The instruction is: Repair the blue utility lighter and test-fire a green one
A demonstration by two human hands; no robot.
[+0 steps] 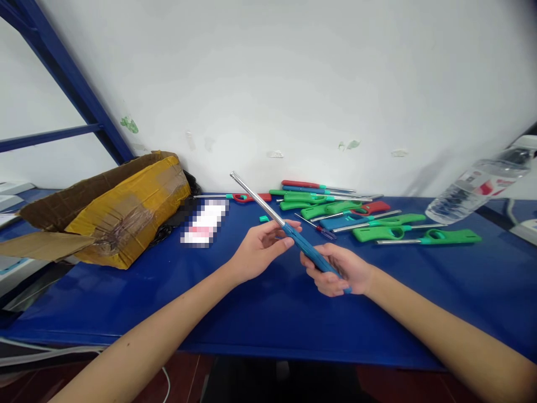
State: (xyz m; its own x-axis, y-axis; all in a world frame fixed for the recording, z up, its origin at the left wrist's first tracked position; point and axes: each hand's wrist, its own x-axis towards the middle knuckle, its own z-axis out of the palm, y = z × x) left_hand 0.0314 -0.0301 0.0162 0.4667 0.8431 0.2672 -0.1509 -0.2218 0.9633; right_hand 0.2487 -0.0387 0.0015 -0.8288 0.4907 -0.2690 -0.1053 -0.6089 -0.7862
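A blue lighter (308, 250) with a long metal tube is held up over the blue table, its tube pointing to the upper left. My right hand (339, 270) is wrapped round the lower part of its handle. My left hand (266, 246) pinches the lighter where handle and tube meet. Behind my hands lie several green lighters (455, 237), along with red and blue ones. A red lighter (255, 197) lies apart, left of that group. A small screwdriver (326, 232) rests near the group, and a small green piece (264, 219) lies behind my left hand.
An open cardboard box (130, 215) with yellow tape stands at the left of the blue table (168, 305). A pixelated white item (205, 224) lies beside it. A clear bottle (474, 187) leans at the right. A white wall rises behind.
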